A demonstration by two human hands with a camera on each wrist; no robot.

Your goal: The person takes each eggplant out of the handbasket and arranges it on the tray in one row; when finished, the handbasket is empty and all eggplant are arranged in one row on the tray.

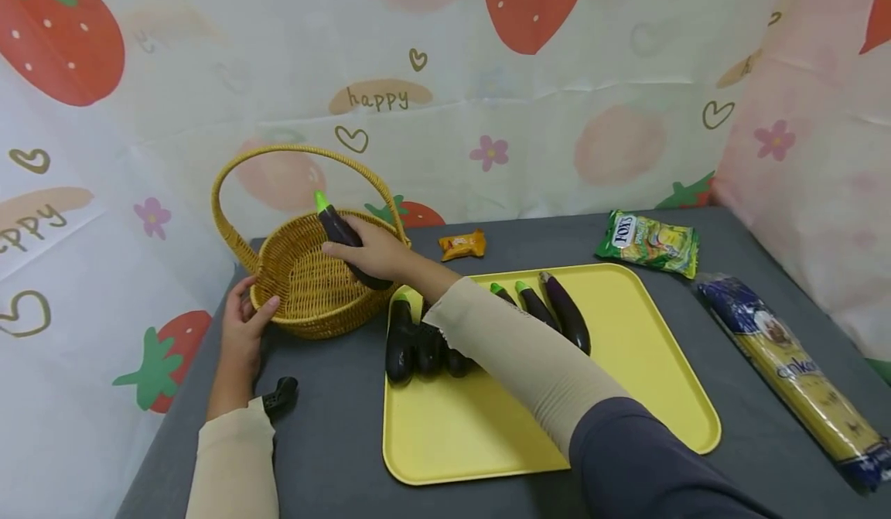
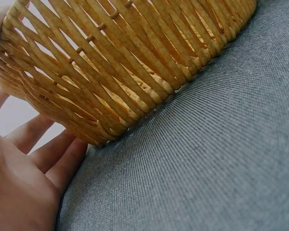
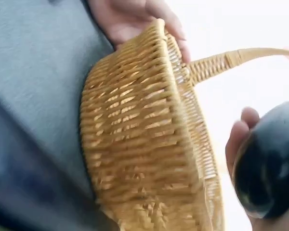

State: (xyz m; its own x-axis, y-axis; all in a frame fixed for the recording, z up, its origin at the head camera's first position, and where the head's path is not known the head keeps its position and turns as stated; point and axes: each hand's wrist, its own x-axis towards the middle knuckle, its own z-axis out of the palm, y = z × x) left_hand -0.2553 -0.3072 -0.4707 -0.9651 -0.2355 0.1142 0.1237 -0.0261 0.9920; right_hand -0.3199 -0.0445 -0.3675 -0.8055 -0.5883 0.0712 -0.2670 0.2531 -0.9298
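Observation:
My right hand grips a dark eggplant with a bright green stem end, held over the wicker basket. In the right wrist view the eggplant shows its rounded end, beside the basket's rim. My left hand holds the basket's left side, thumb over the rim and fingers along the outer wall. Seen from the left wrist, those fingers lie against the woven side, low near the cloth. More eggplants lie on a yellow tray, partly hidden by my right forearm.
An orange-wrapped snack lies behind the tray. At the back right is a green candy bag, and a long pasta packet lies along the right side. The basket's tall handle arches up near the patterned backdrop.

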